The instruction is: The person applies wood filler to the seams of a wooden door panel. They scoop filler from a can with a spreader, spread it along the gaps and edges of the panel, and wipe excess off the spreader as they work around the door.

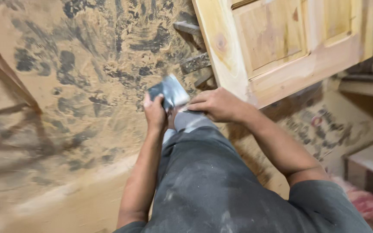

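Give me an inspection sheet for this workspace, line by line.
Surface: floor coated in sawdust, with dark scuffed patches.
Job's things: flat dark sheet, blurred, probably sandpaper, held over the person's raised knee.
Clutter: metal brackets lying beside the door's edge.
Grippers: left hand grips the sheet's near edge; right hand presses on its right side.
Cables: nothing seen.
Surroundings: unfinished panelled wooden door leaning at upper right; cardboard box at right; patterned floor covering under dust.
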`<action>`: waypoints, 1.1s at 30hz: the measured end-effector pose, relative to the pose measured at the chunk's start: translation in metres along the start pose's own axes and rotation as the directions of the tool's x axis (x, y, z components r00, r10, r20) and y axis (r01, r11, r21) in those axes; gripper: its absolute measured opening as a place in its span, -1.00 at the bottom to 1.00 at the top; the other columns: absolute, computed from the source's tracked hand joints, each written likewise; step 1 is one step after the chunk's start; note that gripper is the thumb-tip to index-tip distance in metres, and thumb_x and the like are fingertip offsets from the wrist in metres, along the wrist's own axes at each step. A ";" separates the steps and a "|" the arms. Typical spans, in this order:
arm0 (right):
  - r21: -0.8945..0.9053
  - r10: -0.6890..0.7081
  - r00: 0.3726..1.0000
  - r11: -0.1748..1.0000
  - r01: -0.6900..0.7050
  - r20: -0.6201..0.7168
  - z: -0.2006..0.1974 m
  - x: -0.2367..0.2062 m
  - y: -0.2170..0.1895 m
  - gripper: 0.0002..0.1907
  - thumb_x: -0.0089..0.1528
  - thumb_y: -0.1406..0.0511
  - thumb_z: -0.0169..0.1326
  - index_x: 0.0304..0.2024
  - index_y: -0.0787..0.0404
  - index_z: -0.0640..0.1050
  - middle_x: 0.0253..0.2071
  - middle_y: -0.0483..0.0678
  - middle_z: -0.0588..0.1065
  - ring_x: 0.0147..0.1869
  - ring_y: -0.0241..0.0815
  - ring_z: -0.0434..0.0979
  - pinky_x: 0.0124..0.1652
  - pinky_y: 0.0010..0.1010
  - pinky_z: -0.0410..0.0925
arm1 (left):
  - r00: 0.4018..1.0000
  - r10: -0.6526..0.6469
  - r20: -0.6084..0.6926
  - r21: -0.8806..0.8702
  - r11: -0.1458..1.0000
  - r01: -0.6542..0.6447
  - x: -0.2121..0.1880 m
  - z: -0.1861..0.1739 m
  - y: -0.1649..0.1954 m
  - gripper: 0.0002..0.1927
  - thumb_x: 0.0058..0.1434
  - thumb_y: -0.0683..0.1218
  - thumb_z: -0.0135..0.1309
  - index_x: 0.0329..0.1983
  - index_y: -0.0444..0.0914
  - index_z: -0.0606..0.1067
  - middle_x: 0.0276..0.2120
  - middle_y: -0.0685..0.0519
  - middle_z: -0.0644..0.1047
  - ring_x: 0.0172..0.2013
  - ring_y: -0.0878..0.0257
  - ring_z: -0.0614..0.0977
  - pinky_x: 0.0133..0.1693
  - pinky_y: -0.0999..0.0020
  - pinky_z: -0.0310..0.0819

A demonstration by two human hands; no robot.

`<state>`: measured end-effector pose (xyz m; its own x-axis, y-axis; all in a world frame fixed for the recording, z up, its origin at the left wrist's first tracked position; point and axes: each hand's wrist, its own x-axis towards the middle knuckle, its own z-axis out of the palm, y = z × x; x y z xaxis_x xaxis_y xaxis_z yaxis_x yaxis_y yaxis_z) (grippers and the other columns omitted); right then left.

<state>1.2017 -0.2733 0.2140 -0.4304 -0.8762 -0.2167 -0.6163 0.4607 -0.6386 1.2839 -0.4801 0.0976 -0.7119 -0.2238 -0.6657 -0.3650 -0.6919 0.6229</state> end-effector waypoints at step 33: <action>-0.075 0.602 0.521 0.608 -0.790 -0.606 -0.102 0.222 0.224 -0.54 0.17 0.41 -0.06 0.08 0.26 0.64 -0.08 0.21 0.64 -0.09 0.11 0.66 -0.17 -0.13 0.49 | 0.981 -0.144 0.131 0.308 0.946 0.097 0.271 0.095 0.182 -0.58 0.35 -0.26 -0.09 0.28 -0.27 0.34 -0.24 0.05 0.50 -0.50 0.37 0.49 -0.58 0.49 0.41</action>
<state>0.9005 -0.3505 0.0985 -0.9944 -0.0934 -0.0500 -0.0842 0.9833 -0.1612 0.9678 -0.6015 0.0699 -0.7244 -0.0304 -0.6887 -0.5995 -0.4653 0.6512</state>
